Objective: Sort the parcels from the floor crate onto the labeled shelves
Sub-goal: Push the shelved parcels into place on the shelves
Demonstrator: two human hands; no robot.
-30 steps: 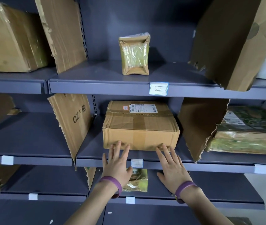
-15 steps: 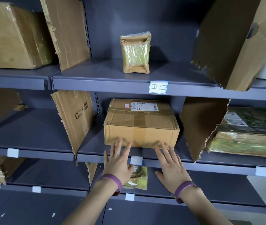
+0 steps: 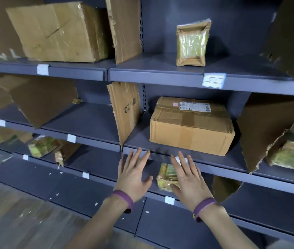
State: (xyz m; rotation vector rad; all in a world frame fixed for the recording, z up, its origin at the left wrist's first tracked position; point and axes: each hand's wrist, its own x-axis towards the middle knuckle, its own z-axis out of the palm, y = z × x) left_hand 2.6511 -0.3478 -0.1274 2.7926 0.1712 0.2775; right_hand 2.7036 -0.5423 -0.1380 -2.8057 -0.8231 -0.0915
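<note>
A taped brown cardboard box (image 3: 191, 126) is set on the middle grey metal shelf (image 3: 139, 139), between torn cardboard dividers (image 3: 125, 112); a white printed label (image 3: 194, 106) is borne on its top. The left hand (image 3: 133, 175) and right hand (image 3: 189, 180) are held at the shelf edge, fingers straight and spread, nothing gripped.

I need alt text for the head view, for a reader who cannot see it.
The left hand and right hand, both open, are spread before the front edge of a grey shelf, not touching the cardboard box on it. Torn cardboard dividers separate bays.
</note>
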